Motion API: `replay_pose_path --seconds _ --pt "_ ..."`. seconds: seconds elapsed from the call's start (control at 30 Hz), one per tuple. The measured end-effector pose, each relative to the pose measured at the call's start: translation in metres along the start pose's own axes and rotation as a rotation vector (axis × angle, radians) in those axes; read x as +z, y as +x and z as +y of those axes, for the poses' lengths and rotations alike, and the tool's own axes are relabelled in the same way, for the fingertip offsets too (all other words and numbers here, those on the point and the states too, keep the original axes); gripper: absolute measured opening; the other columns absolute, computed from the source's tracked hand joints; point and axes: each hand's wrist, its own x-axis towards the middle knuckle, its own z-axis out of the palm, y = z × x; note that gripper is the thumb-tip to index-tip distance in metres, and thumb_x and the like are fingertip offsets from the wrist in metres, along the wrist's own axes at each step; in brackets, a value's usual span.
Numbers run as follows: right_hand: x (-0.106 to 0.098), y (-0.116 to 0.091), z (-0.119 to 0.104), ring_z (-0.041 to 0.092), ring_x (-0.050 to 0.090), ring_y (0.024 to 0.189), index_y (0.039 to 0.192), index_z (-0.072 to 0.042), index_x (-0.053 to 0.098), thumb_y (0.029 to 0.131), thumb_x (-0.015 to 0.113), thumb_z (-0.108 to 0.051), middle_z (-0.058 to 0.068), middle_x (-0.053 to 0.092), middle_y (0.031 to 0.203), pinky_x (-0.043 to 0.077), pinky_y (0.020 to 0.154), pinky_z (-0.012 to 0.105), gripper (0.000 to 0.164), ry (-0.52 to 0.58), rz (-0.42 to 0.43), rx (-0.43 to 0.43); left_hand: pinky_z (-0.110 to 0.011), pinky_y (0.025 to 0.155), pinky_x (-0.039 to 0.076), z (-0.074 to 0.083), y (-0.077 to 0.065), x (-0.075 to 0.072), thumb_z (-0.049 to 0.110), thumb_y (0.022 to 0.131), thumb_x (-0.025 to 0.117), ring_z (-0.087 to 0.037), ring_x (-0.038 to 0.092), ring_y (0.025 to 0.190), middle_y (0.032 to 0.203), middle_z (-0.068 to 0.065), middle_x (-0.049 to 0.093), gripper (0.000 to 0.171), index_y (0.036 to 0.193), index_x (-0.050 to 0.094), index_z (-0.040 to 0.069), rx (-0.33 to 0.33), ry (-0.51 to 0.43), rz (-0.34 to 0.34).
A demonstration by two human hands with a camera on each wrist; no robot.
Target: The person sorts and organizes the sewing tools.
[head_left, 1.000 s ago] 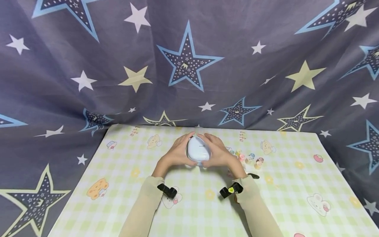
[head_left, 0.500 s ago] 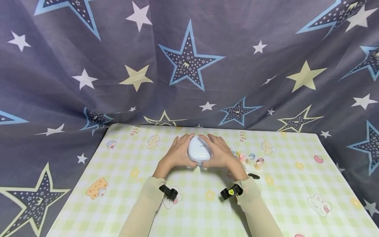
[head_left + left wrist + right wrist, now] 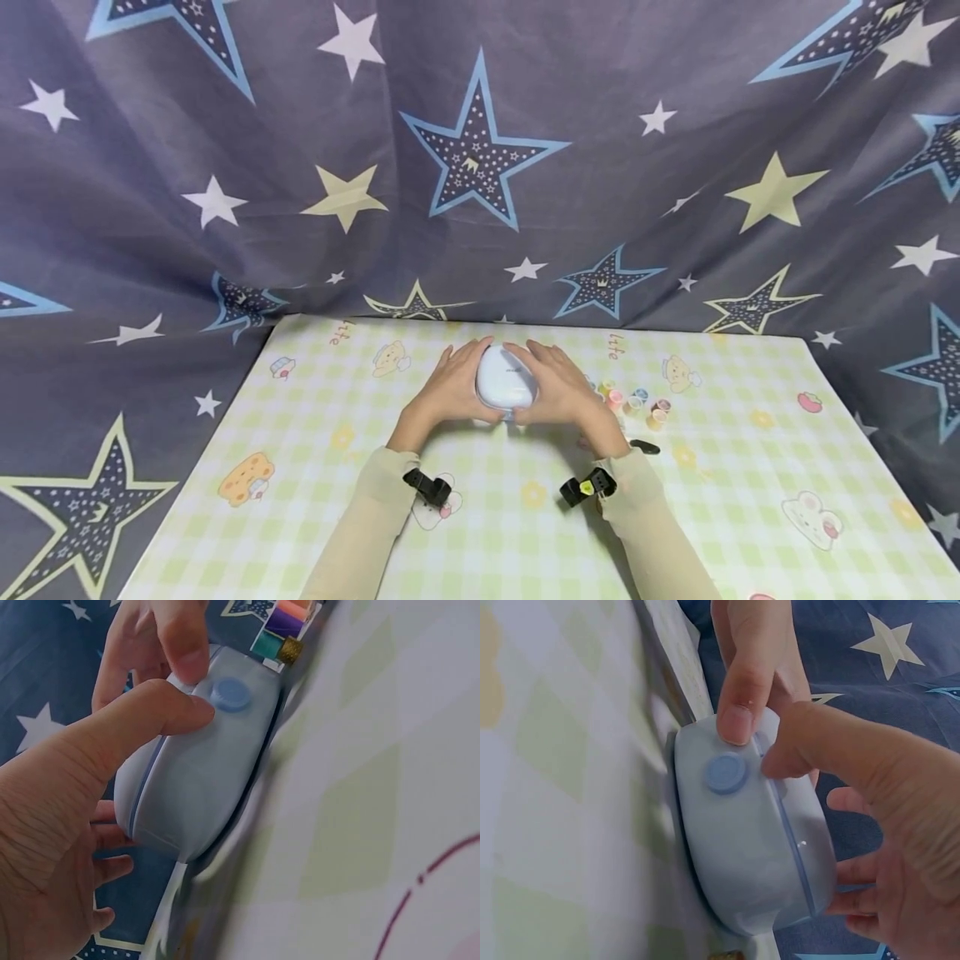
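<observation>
Head view, centre of the frame: between my hands sits a pale blue, rounded case, its smooth top facing up. It seems to rest on the table, though the dark shadow beneath makes that hard to tell. My left hand grips its left side and my right hand its right, fingers curled round it. In the left wrist view, both my thumbs lie on the case just beside a round blue button (a slightly deeper blue than the shell), close to the seam. Right of centre in the head view, near my right hand, stands a cluster of small coloured thread spools. Just below them lies a black object, too small to make out. The checked tablecloth fills the lower frame; a starry dark curtain fills the top.
</observation>
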Motion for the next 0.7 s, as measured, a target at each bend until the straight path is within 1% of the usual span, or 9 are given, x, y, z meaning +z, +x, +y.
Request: replay_pose_path --seconds 0.17,0.33,0.4,0.47,0.53,0.63,0.67,0.7 --pt "0.002 0.0 -0.001 0.043 0.052 0.129 0.155 -0.022 0.043 0.059 0.087 -0.046 0.026 0.049 0.149 0.034 0.118 0.055 0.109 -0.03 0.048 -0.025 -0.061 0.124 0.016 -0.001 0.001 0.001 0.059 0.059 0.089 -0.031 0.034 0.151 0.162 -0.01 0.039 0.131 0.161 0.025 0.01 0.016 -0.024 0.026" --pt "0.006 0.0 0.001 0.037 0.057 0.117 0.152 -0.022 0.047 0.054 0.087 -0.045 0.022 0.055 0.141 0.044 0.11 0.05 0.108 -0.048 0.103 -0.054 -0.055 0.124 0.024 -0.003 0.001 0.003 0.054 0.057 0.093 -0.032 0.041 0.146 0.159 -0.011 0.043 0.129 0.159 0.029 0.009 0.033 -0.077 0.065" --pt "0.007 0.0 0.002 0.035 0.057 0.114 0.151 -0.022 0.048 0.053 0.086 -0.045 0.02 0.057 0.138 0.047 0.104 0.048 0.108 -0.056 0.116 -0.06 -0.052 0.124 0.027 -0.004 0.001 0.004 0.053 0.056 0.094 -0.032 0.044 0.144 0.157 -0.011 0.045 0.128 0.159 0.031 0.009 0.036 -0.101 0.07" --pt "0.008 0.0 0.003 0.033 0.058 0.112 0.151 -0.023 0.048 0.053 0.086 -0.046 0.017 0.058 0.136 0.048 0.103 0.047 0.107 -0.069 0.127 -0.065 -0.05 0.123 0.028 -0.005 0.001 0.004 0.052 0.056 0.095 -0.033 0.046 0.142 0.156 -0.011 0.047 0.129 0.159 0.031 0.009 0.033 -0.124 0.07" --pt "0.009 0.001 0.003 0.032 0.058 0.11 0.15 -0.023 0.049 0.052 0.086 -0.047 0.016 0.06 0.133 0.05 0.1 0.045 0.107 -0.078 0.139 -0.071 -0.049 0.122 0.03 -0.005 0.001 0.004 0.052 0.056 0.095 -0.033 0.048 0.14 0.155 -0.011 0.048 0.129 0.159 0.031 0.01 0.029 -0.127 0.066" --pt "0.01 0.001 0.004 0.032 0.059 0.108 0.15 -0.022 0.05 0.051 0.086 -0.047 0.014 0.062 0.13 0.05 0.1 0.045 0.108 -0.08 0.159 -0.076 -0.049 0.121 0.033 -0.006 0.001 0.004 0.053 0.056 0.096 -0.032 0.05 0.138 0.153 -0.01 0.05 0.129 0.159 0.031 0.01 0.022 -0.133 0.06" --pt "0.011 0.001 0.005 0.031 0.059 0.106 0.15 -0.022 0.05 0.051 0.086 -0.047 0.014 0.062 0.129 0.051 0.097 0.045 0.108 -0.078 0.165 -0.077 -0.049 0.12 0.033 -0.006 0.0 0.004 0.053 0.056 0.096 -0.032 0.051 0.137 0.152 -0.01 0.05 0.128 0.159 0.031 0.011 0.019 -0.134 0.06" --pt "0.012 0.001 0.005 0.031 0.059 0.106 0.15 -0.022 0.05 0.051 0.086 -0.047 0.014 0.062 0.128 0.051 0.098 0.045 0.108 -0.075 0.171 -0.078 -0.049 0.119 0.034 -0.006 0.0 0.004 0.052 0.056 0.096 -0.032 0.051 0.137 0.152 -0.01 0.051 0.128 0.159 0.032 0.011 0.015 -0.139 0.061"
